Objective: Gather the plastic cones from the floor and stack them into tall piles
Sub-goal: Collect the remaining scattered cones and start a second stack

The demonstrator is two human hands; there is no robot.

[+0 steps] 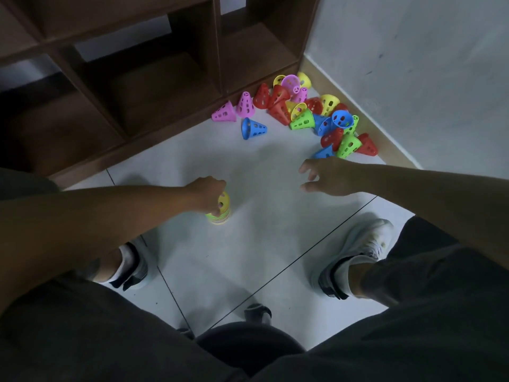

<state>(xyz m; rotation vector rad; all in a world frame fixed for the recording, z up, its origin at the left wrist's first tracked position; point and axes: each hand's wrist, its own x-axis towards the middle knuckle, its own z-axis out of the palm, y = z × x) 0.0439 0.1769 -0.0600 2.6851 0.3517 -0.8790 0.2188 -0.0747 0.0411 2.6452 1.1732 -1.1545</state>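
Left hand: my left hand (208, 193) grips the top of the stack (219, 212), fingers curled round the yellow cone.
Stack: upright on the floor (248, 252), mid-tile.
Right hand: my right hand (330, 176) hovers with fingers spread, holding nothing.
Loose cones: the pile (311, 114) lies in the floor's corner, between shelf (154, 86) and wall (413, 64).

One stack of nested cones (219, 213) stands on the floor, a yellow one on top; how many it holds cannot be told. Loose cones lie in the corner of the floor by the wall: three pink (245, 104) apart from one purple-pink open end (290, 83), about five red (261, 96), roughly five yellow (329, 103), three green (303, 121), about five blue (253, 128). Two hands and two shoes (358, 252) are in view.
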